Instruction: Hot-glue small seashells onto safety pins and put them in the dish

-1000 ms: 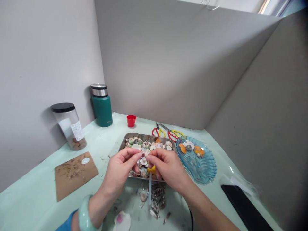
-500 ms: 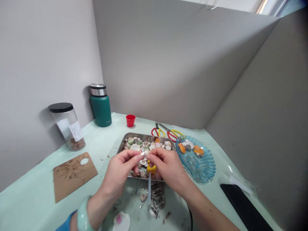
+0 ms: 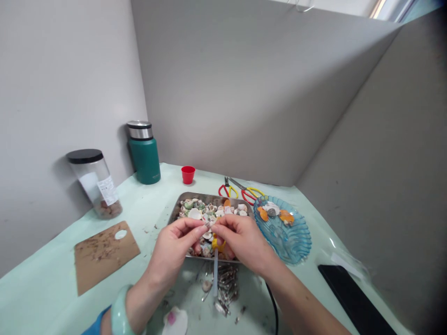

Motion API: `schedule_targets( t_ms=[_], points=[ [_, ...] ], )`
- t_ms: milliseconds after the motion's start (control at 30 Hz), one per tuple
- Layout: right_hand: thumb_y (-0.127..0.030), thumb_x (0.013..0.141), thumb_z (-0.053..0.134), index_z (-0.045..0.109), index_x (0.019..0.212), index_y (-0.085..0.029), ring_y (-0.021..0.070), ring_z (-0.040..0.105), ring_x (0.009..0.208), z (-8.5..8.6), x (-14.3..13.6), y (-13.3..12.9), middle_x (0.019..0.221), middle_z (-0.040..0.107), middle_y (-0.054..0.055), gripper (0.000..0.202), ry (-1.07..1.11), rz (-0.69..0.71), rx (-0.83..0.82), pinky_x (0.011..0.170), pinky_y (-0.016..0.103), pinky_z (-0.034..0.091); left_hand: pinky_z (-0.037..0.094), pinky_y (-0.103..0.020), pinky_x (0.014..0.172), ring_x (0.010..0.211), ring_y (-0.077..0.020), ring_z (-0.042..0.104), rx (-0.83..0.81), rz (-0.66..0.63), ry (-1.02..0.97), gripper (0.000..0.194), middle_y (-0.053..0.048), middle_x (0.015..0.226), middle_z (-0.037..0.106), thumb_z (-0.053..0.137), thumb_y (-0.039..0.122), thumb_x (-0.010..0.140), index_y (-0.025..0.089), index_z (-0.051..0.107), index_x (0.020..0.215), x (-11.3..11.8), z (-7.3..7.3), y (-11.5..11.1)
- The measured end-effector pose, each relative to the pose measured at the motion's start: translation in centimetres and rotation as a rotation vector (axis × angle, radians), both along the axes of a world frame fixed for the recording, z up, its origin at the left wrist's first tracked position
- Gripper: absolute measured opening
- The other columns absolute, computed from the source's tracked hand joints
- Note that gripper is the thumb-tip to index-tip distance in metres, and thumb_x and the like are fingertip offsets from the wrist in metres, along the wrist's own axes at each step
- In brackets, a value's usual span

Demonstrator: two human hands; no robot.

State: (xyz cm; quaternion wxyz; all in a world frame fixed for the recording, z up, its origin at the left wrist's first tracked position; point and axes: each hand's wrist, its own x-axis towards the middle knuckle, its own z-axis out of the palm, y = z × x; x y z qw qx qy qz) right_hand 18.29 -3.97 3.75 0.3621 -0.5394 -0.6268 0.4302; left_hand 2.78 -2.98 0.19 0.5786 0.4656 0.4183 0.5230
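My left hand and my right hand meet above a metal tray of mixed shells. Each hand is closed in a pinch, thumb against forefinger, on a tiny item between them that is too small to make out. Under my right hand, a yellow tool with a pale stick lies partly over the tray's near edge, its upper part hidden. Small metal pieces are heaped in front of the tray. Nearer to me lies a white shell with a pink spot.
Left: a cardboard piece, a clear jar, a green bottle. Behind the tray: a red cup and two pairs of scissors. Right: a blue dish with shells, and a black flat object.
The view has shifted slightly. My pinched fingertips stay together over the tray, and the small pale item between them shows less than before.
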Motion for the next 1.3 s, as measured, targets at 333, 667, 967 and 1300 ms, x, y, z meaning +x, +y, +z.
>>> schedule_targets(
  t_ms=[333, 667, 967, 1300],
  points=[
    [-0.035, 0.081, 0.053, 0.053, 0.068, -0.017, 0.0055, 0.036, 0.04, -0.57, 0.45, 0.36, 0.05, 0.042, -0.006, 0.023, 0.023, 0.032, -0.019, 0.037, 0.016, 0.028, 0.039, -0.018, 0.048, 0.046, -0.0069, 0.047, -0.01, 0.002, 0.017, 0.017, 0.004, 0.053, 0.057, 0.07, 0.03, 0.068, 0.015, 0.066, 0.076, -0.01, 0.06, -0.21],
    [-0.035, 0.081, 0.053, 0.054, 0.064, -0.017, 0.0066, 0.039, 0.044, -0.48, 0.51, 0.42, 0.05, 0.045, -0.006, 0.025, -0.075, 0.012, 0.05, 0.043, 0.018, 0.031, 0.039, -0.019, 0.048, 0.047, -0.0076, 0.048, 0.01, 0.006, 0.051, 0.016, 0.003, 0.054, 0.057, 0.07, 0.029, 0.068, 0.015, 0.067, 0.075, 0.06, 0.14, -0.21],
    [-0.034, 0.081, 0.054, 0.057, 0.065, -0.017, 0.0079, 0.042, 0.05, -0.5, 0.58, 0.49, 0.053, 0.048, -0.004, 0.024, -0.156, -0.035, 0.156, 0.046, 0.018, 0.032, 0.038, -0.019, 0.047, 0.045, -0.0078, 0.047, -0.044, 0.005, -0.015, 0.02, 0.003, 0.052, 0.057, 0.071, 0.031, 0.066, 0.014, 0.066, 0.075, 0.13, 0.03, -0.16],
    [-0.033, 0.081, 0.054, 0.059, 0.064, -0.016, 0.0091, 0.045, 0.055, -0.24, 0.28, 0.33, 0.057, 0.051, -0.003, 0.024, -0.232, -0.092, 0.214, 0.051, 0.019, 0.033, 0.037, -0.018, 0.047, 0.045, -0.0066, 0.046, -0.067, 0.004, -0.069, 0.019, 0.005, 0.049, 0.055, 0.071, 0.03, 0.067, 0.014, 0.065, 0.076, 0.28, -0.1, -0.22]
  ],
)
